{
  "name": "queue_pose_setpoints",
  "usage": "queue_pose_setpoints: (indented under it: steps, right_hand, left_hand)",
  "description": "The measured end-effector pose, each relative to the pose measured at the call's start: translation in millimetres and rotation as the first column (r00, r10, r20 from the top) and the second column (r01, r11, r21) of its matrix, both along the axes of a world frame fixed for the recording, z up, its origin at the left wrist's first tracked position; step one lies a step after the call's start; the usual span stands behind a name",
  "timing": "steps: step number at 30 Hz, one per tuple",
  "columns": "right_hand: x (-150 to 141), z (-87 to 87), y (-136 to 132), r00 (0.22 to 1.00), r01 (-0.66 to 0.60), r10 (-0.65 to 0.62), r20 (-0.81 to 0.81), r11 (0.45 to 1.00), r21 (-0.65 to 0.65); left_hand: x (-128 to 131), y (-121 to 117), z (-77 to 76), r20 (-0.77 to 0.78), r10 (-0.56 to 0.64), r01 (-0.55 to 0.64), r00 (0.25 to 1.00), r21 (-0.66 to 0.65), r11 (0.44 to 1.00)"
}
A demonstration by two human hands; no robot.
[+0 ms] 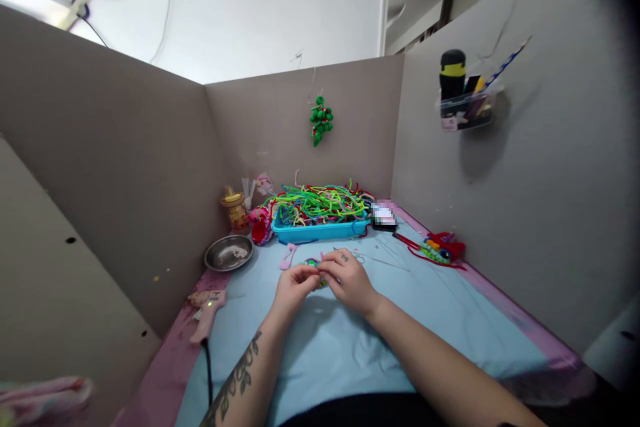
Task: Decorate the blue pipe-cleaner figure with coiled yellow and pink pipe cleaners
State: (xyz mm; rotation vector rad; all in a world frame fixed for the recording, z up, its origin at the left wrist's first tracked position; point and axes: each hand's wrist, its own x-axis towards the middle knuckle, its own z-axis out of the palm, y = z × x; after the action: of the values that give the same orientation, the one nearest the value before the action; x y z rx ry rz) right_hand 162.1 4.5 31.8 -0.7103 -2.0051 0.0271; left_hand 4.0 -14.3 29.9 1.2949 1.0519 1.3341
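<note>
My left hand point(293, 287) and my right hand point(349, 280) meet over the light blue mat point(350, 340), fingertips pinched together. Between them sits a small green and multicoloured craft piece point(316, 268), mostly hidden by the fingers. Both hands are closed on it. A pink spoon-like tool point(289, 256) lies just beyond my left hand. Thin wire bits lie on the mat past my right hand.
A blue tray point(320, 230) heaped with green, red and yellow pipe cleaners stands at the back. A metal bowl point(229, 253), a pink glue gun point(206, 313) with cord, a small jar point(235, 208) sit left. Red craft pieces point(440, 248) lie right. Grey partition walls enclose the desk.
</note>
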Motion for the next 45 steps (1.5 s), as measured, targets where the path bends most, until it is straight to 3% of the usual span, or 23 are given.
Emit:
queue_pose_setpoints:
  steps: [8,12,18,26,35,45]
  right_hand:
    - [5.7,-0.8,9.4,0.996,-0.069,0.070,0.049,0.998,-0.015]
    - [5.0,-1.0,8.3,0.997,-0.035,0.036,0.066,0.999,-0.012]
    - [5.2,1.0,5.5,0.999,-0.046,0.046,0.005,0.998,-0.038]
    - [6.0,1.8,9.8,0.995,-0.059,0.052,-0.083,0.994,-0.096]
    - [5.1,0.2,6.1,0.984,-0.097,0.072,-0.161,0.983,-0.156]
    - [3.6,0.3,7.1,0.984,-0.168,0.148,-0.094,0.948,-0.269]
  left_hand:
    - [-2.6,2.9,-5.0,0.027,0.037,-0.038,0.999,0.034,0.999]
    - [-0.5,1.0,-2.2,0.033,0.034,-0.035,0.999,0.038,0.999]
    - [2.3,-2.6,3.4,0.111,0.046,-0.046,0.993,-0.005,0.999]
    - [-2.2,2.6,-3.5,0.241,0.020,0.004,0.970,-0.097,0.995]
    - [-1.5,0.6,-1.8,0.146,-0.112,0.121,0.983,-0.056,0.991]
    - [2.9,-4.0,1.3,-0.089,0.099,-0.087,0.991,0.125,0.988]
